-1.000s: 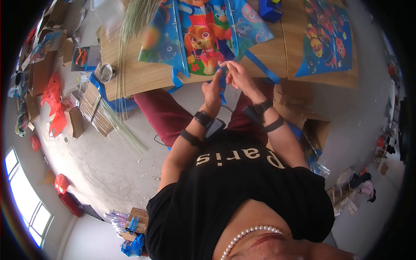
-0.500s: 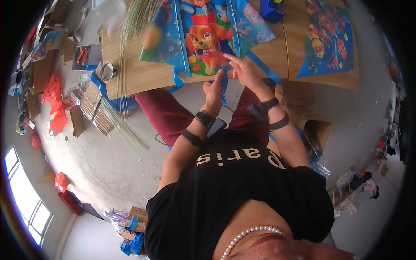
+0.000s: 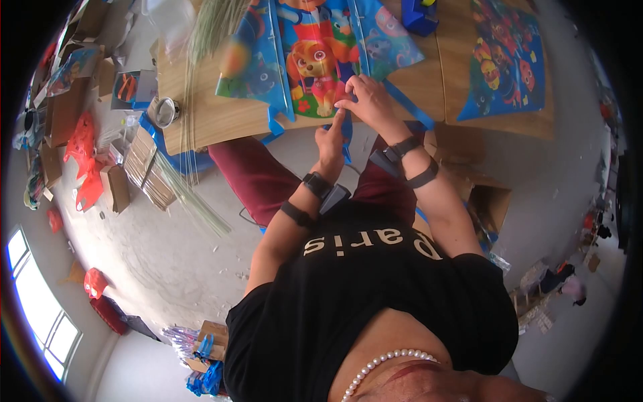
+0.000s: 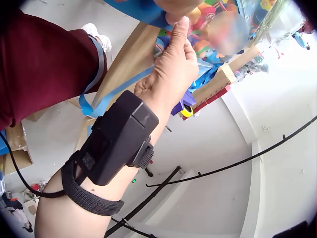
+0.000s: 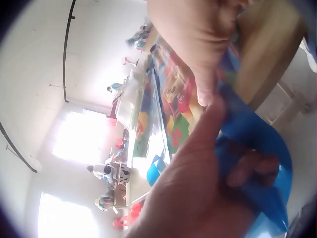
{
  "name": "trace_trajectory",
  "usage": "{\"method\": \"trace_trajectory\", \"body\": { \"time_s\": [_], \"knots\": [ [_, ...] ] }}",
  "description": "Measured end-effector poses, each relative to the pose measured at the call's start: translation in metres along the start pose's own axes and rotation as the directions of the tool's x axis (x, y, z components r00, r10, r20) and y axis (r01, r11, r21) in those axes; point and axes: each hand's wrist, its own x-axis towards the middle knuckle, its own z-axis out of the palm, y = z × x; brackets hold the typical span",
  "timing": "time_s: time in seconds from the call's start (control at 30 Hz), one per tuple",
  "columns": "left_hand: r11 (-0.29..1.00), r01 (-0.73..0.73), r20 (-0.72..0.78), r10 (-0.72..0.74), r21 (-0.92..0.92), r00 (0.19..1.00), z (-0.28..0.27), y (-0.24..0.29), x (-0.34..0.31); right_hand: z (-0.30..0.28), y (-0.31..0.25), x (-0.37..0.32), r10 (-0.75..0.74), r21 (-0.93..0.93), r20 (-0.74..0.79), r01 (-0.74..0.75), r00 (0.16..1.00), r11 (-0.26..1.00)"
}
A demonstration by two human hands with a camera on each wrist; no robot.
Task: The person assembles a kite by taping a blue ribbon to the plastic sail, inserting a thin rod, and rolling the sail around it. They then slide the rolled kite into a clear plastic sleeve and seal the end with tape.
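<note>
A printed kite (image 3: 311,63) with cartoon puppies and thin white rods lies on the wooden table, its lower edge toward the person. At that edge my left hand (image 3: 329,144) grips a blue plastic strip (image 5: 257,124); in the right wrist view its fingers curl round the strip, with the thumb on top. My right hand (image 3: 372,104) is just beyond it, index finger bent over the kite's lower corner. Its thumb tip meets the left thumb tip, also in the left wrist view, where the right hand (image 4: 171,69) has curled fingers. I cannot tell whether it pinches anything.
A second printed sheet (image 3: 506,67) lies at the table's right. Near the kite are a blue tape dispenser (image 3: 420,17), a blue ribbon (image 3: 408,104) and a bundle of thin pale sticks (image 3: 211,30). A metal cup (image 3: 164,112) stands by the left edge. Boxes clutter the floor.
My right hand drew back from the left hand with its index finger stretched out, then came in again with the finger bent. The left hand stays nearly in place on the blue strip.
</note>
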Motion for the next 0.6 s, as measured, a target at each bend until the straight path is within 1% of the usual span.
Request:
{"method": "trace_trajectory", "body": {
  "time_s": [0.03,0.1,0.13,0.2,0.23,0.3,0.33,0.37,0.4,0.43,0.5,0.6],
  "knots": [
    [1.000,-0.019,0.003,0.019,-0.007,1.000,0.000,-0.001,0.000,0.001,0.000,0.001,0.003,0.000,0.002,-0.003,1.000,1.000],
    [1.000,-0.004,0.011,0.003,0.013,1.000,-0.003,0.001,0.002,0.003,0.000,0.002,-0.017,-0.045,-0.080,0.014,0.997,0.999],
    [0.999,0.010,0.019,-0.010,0.034,1.000,-0.004,0.002,0.002,0.007,0.001,0.003,-0.013,-0.045,-0.079,0.010,0.997,0.999],
    [0.998,0.029,0.006,-0.029,0.055,1.000,-0.005,0.004,0.001,0.014,0.005,0.008,0.091,0.012,-0.054,-0.091,0.994,0.996],
    [0.996,0.044,-0.008,-0.044,0.074,0.999,-0.005,0.004,0.002,0.016,0.007,0.011,0.092,0.011,-0.055,-0.092,0.994,0.996],
    [0.996,0.042,-0.005,-0.042,0.081,0.999,-0.005,0.006,0.001,0.020,0.009,0.014,0.165,0.064,-0.073,-0.161,0.984,0.985],
    [0.995,0.040,-0.004,-0.040,0.086,0.999,-0.005,0.005,0.001,0.018,0.008,0.014,0.164,0.063,-0.075,-0.160,0.984,0.985],
    [0.996,0.038,-0.002,-0.038,0.085,0.999,-0.005,0.005,0.000,0.015,0.007,0.013,0.157,0.058,-0.043,-0.155,0.987,0.986],
    [0.998,0.013,0.007,-0.013,0.067,1.000,-0.005,0.004,0.000,0.012,0.006,0.012,0.150,0.054,-0.010,-0.149,0.989,0.987],
    [0.999,-0.013,0.014,0.013,0.048,1.000,-0.004,0.005,-0.001,0.008,0.004,0.011,0.147,0.052,-0.011,-0.146,0.989,0.988],
    [0.999,-0.002,0.026,0.001,0.053,1.000,-0.005,0.007,0.001,0.002,0.002,0.008,0.072,-0.027,0.024,-0.072,0.997,0.997],
    [0.997,0.007,0.039,-0.010,0.071,0.999,-0.007,0.006,0.000,0.009,0.011,0.005,0.044,-0.035,0.037,-0.042,0.998,0.999]
  ]
}}
